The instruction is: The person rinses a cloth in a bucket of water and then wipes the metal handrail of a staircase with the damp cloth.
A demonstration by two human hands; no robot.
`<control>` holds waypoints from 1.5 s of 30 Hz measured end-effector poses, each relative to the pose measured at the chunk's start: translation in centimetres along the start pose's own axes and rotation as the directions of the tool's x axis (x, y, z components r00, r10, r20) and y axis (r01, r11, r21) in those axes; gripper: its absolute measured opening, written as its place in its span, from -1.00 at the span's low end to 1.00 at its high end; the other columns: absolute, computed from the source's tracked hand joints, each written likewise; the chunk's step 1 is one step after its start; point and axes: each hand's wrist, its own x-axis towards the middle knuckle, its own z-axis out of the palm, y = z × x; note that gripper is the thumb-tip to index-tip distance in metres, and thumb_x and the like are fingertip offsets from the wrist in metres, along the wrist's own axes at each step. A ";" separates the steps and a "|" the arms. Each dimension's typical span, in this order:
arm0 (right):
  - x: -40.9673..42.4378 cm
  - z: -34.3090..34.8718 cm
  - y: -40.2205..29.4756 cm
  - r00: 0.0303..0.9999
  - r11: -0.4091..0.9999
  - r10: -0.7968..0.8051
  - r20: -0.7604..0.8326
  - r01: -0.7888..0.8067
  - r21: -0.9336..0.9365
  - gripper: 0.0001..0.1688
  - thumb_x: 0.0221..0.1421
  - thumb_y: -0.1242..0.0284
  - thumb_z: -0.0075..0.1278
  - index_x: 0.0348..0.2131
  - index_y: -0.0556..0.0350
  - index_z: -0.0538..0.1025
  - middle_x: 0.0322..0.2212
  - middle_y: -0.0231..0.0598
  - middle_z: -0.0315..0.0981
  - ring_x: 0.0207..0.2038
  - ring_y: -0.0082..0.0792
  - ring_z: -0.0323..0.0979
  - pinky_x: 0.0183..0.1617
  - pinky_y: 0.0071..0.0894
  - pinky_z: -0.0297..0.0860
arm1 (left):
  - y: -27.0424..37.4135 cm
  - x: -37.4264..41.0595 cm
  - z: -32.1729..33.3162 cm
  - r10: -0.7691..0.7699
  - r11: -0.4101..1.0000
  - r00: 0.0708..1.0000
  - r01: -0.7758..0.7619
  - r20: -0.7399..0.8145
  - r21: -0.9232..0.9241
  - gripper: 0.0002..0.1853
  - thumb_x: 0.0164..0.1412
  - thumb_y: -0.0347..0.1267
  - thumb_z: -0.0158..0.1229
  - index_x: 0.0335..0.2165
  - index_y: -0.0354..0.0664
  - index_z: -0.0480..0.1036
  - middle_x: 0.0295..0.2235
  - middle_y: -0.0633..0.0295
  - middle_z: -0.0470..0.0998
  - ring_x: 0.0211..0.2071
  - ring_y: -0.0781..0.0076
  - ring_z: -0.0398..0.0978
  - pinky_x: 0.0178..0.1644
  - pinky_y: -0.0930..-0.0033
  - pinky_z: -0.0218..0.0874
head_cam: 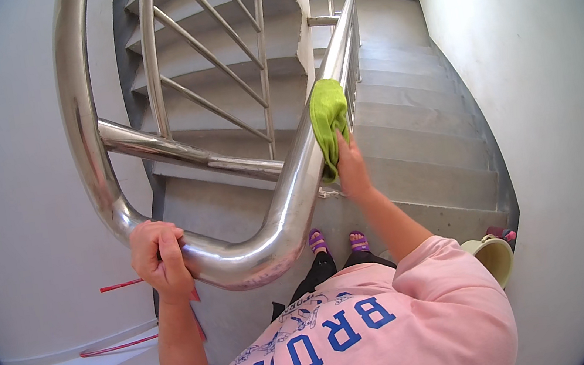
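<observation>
My left hand (160, 257) is closed around the bottom bend of a shiny stainless-steel handrail (235, 255), at the lower left. Over the rail's right-hand run lies a green cloth (329, 121), and my right hand (351, 166) presses and grips it against the side of the tube. The cloth drapes over the top of the rail; some of my right fingers are hidden behind it. Thinner steel balusters (209, 54) fill the space between the rail's two sides.
Concrete stairs (413, 126) run along the right wall, beyond the rail. Another flight (228, 46) lies behind the balusters. A cream bucket (496, 260) stands at the lower right near my feet, with a dark and pink item beside it. Red-and-white strips (124, 345) are at the lower left.
</observation>
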 end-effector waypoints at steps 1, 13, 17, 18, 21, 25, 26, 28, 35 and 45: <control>-1.1 -0.1 0.3 0.996 0.990 -0.086 0.016 0.088 -0.107 -0.45 0.14 0.40 -0.12 0.10 0.20 0.21 0.03 0.00 0.22 0.05 -0.17 0.24 0.13 -0.33 0.16 | 0.0 0.0 0.0 0.006 1.000 1.000 -0.006 0.012 0.001 -0.78 0.12 -0.49 -0.12 -0.60 -0.30 0.36 -0.59 0.22 0.41 -0.46 0.37 0.35 -0.27 0.35 0.16; -4.6 1.3 4.5 0.904 0.785 -0.400 0.153 0.424 -0.451 -0.30 -0.13 0.18 0.10 0.00 0.08 0.32 -0.03 -0.01 0.25 0.05 0.11 0.15 0.13 0.03 0.06 | 0.1 0.0 0.1 -0.021 1.000 0.999 0.021 0.028 -0.022 -0.79 0.13 -0.48 -0.12 -0.59 -0.30 0.36 -0.58 0.22 0.39 -0.47 0.41 0.33 -0.32 0.42 0.15; -2.7 1.0 3.7 0.879 0.639 -0.390 0.273 0.473 -0.606 -0.39 -0.15 0.11 0.13 -0.13 0.02 0.38 -0.18 -0.13 0.35 -0.09 0.00 0.25 -0.02 -0.02 0.17 | 0.0 -0.2 0.0 -0.044 0.999 0.999 0.045 0.028 -0.014 -0.80 0.09 -0.49 -0.11 -0.60 -0.29 0.36 -0.59 0.22 0.40 -0.48 0.37 0.34 -0.28 0.37 0.16; -2.5 0.9 3.8 0.895 0.680 -0.347 0.278 0.445 -0.583 -0.42 -0.15 0.11 0.12 -0.16 0.01 0.39 -0.22 -0.16 0.36 -0.12 -0.02 0.27 -0.05 -0.05 0.19 | 0.3 -0.1 0.1 -0.055 0.998 0.998 0.055 0.014 -0.012 -0.82 0.05 -0.50 -0.10 -0.61 -0.28 0.37 -0.60 0.21 0.41 -0.49 0.34 0.35 -0.26 0.33 0.17; -2.2 0.1 4.9 0.905 0.676 -0.323 0.278 0.426 -0.602 -0.46 -0.16 0.09 0.13 -0.23 0.00 0.42 -0.25 -0.18 0.37 -0.17 -0.08 0.30 -0.10 -0.12 0.23 | 0.2 -0.1 0.0 -0.037 0.999 0.999 0.037 0.021 -0.007 -0.80 0.08 -0.48 -0.11 -0.61 -0.29 0.36 -0.59 0.22 0.41 -0.48 0.35 0.35 -0.25 0.34 0.16; -1.9 -0.1 4.7 0.912 0.733 -0.333 0.238 0.410 -0.543 -0.45 -0.18 0.07 0.15 -0.24 0.01 0.43 -0.24 -0.19 0.38 -0.16 -0.09 0.31 -0.10 -0.15 0.25 | 0.0 -0.2 0.1 -0.033 0.999 0.999 0.033 0.023 0.002 -0.77 0.11 -0.46 -0.14 -0.61 -0.30 0.36 -0.58 0.23 0.40 -0.46 0.37 0.35 -0.25 0.35 0.15; -2.1 0.1 4.9 0.922 0.741 -0.309 0.234 0.388 -0.548 -0.44 -0.18 0.07 0.16 -0.23 0.01 0.43 -0.24 -0.19 0.38 -0.16 -0.09 0.31 -0.08 -0.16 0.25 | 0.0 -0.2 0.1 -0.041 0.999 0.999 0.041 0.012 0.007 -0.79 0.08 -0.48 -0.12 -0.61 -0.29 0.36 -0.59 0.23 0.41 -0.47 0.34 0.36 -0.23 0.32 0.16; -2.3 0.2 5.4 0.938 0.752 -0.268 0.219 0.346 -0.561 -0.41 -0.19 0.08 0.17 -0.20 0.01 0.43 -0.23 -0.19 0.38 -0.14 -0.09 0.30 -0.06 -0.16 0.25 | 0.2 -0.1 0.2 -0.050 0.999 0.999 0.050 -0.011 0.009 -0.84 0.01 -0.52 -0.09 -0.63 -0.27 0.37 -0.62 0.23 0.42 -0.50 0.30 0.39 -0.21 0.25 0.17; -3.1 -0.1 3.9 0.962 0.854 -0.221 0.161 0.271 -0.445 -0.42 -0.15 0.22 0.17 -0.13 0.10 0.41 -0.13 -0.12 0.36 -0.06 -0.06 0.30 0.03 -0.17 0.24 | 0.1 0.0 0.2 -0.037 0.999 0.999 0.037 -0.008 0.009 -0.84 0.01 -0.52 -0.09 -0.64 -0.26 0.36 -0.62 0.24 0.42 -0.51 0.30 0.39 -0.22 0.24 0.17; -3.9 -3.9 5.7 0.953 0.960 0.276 0.126 -0.280 0.019 -0.67 0.04 0.44 0.00 -0.17 0.24 0.44 -0.27 -0.16 0.44 -0.21 -0.32 0.38 -0.08 -0.39 0.30 | 0.0 0.1 0.3 -0.019 1.000 1.000 0.019 -0.006 0.022 -0.85 -0.01 -0.50 -0.09 -0.64 -0.25 0.35 -0.64 0.22 0.42 -0.53 0.28 0.37 -0.26 0.25 0.17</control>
